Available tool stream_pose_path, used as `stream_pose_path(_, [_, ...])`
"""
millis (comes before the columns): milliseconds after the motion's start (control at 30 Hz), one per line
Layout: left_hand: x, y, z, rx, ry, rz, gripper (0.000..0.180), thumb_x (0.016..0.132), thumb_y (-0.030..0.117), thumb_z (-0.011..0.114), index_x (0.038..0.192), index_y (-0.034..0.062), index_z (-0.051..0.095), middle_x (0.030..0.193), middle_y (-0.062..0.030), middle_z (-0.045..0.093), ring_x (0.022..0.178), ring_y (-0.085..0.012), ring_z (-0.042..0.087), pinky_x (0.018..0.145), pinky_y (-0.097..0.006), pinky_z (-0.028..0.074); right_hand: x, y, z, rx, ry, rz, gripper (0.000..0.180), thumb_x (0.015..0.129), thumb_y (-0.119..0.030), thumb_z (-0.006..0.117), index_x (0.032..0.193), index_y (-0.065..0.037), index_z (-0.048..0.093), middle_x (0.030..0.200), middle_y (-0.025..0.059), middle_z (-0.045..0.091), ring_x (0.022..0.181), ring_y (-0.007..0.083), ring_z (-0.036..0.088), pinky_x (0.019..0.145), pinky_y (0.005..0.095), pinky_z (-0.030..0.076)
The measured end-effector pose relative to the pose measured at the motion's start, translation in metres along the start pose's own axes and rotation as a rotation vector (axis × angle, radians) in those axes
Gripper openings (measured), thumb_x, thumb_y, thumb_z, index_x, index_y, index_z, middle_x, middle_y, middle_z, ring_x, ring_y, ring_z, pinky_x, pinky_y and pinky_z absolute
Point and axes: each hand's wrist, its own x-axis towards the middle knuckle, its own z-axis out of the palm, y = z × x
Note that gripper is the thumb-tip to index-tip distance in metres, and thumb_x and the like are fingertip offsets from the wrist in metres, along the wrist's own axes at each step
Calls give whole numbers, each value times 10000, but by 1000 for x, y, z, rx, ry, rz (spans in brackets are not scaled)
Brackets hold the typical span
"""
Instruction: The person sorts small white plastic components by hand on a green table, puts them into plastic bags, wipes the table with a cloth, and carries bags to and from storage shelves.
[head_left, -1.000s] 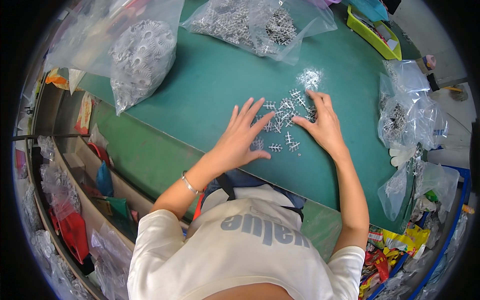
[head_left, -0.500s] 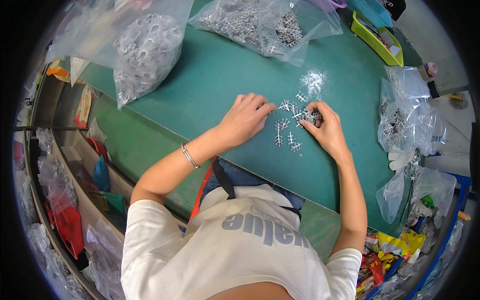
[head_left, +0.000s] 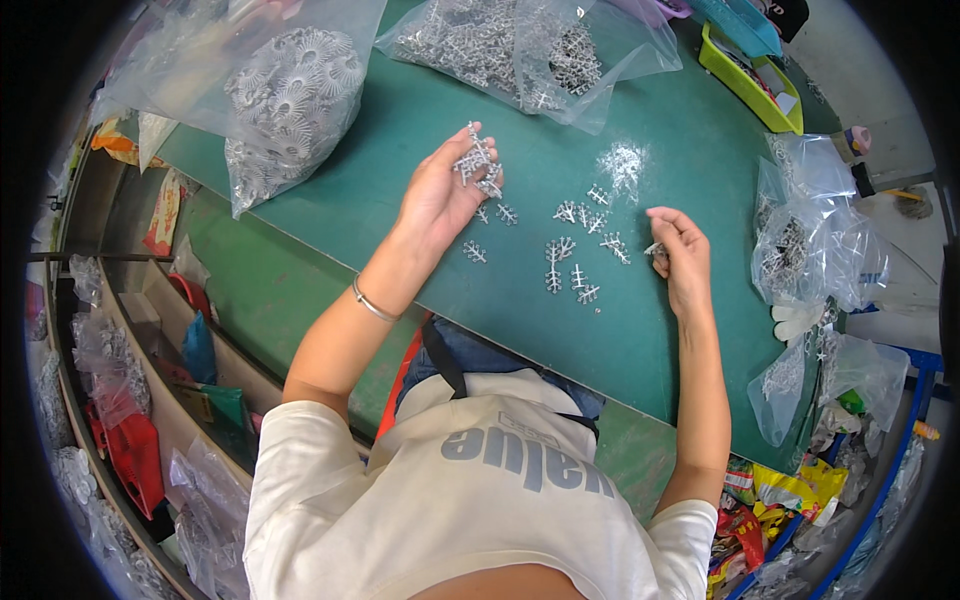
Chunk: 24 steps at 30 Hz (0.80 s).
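My left hand [head_left: 440, 195] is raised over the green table [head_left: 400, 130], palm turned up, with fingers curled round a small bunch of silver branched pieces [head_left: 474, 164], shaped like snowflake arms. A few similar loose pieces [head_left: 475, 252] lie just below it. Over on the right, my right hand [head_left: 684, 258] is closed, and a small silver piece [head_left: 655, 248] pokes out from its fingers. Between the hands, several more branched pieces [head_left: 554, 266] lie flat and scattered.
A clear bag [head_left: 470, 45] of silver pieces stands at the far edge, near a glittery patch [head_left: 624, 168]. Another bag [head_left: 290, 105] with fan-shaped pieces lies far left. A lime-green tray [head_left: 750, 80] and clear bags [head_left: 800, 235] line the right side.
The bunch of pieces has gone from my right hand, and my left hand now holds a bunch, turned palm up and moved farther away. My right hand has drawn off to the right.
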Motion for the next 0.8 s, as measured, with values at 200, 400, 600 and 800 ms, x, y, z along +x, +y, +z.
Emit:
stream_pose_path(200, [-22, 9, 11, -234, 48, -167, 242, 818, 103, 494, 1034, -1, 457, 882, -117, 516, 753, -186, 513, 601, -288, 455, -20, 6, 26, -1033, 20, -597, 262, 674, -202, 676, 869, -59, 575, 731, 78, 496, 674, 239, 544, 554, 347, 421])
stream_pose_path(400, [-47, 14, 4, 1097, -54, 239, 213, 715, 69, 643, 917, 34, 583, 847, -50, 505, 635, -128, 461, 472, -206, 382, -15, 21, 19, -957, -66, -791, 172, 710, -147, 642, 803, -34, 551, 759, 73, 512, 639, 239, 535, 516, 319, 422])
stream_pose_path(600, [-54, 3, 1, 1825, -197, 486, 397, 627, 231, 701, 968, 79, 565, 964, -59, 483, 718, -221, 526, 637, -326, 462, -14, 15, 11, 144, -80, -47, 117, 807, -119, 526, 868, -20, 506, 748, 71, 516, 567, 148, 456, 408, 214, 379])
stream_pose_path(800, [-49, -10, -1, 2082, -352, 791, 403, 623, 288, 692, 948, 90, 561, 972, -47, 480, 754, -219, 505, 569, -322, 454, -18, -5, 17, 834, -292, 208, 222, 847, -247, 468, 845, -29, 508, 752, 99, 484, 641, 168, 474, 366, 208, 364])
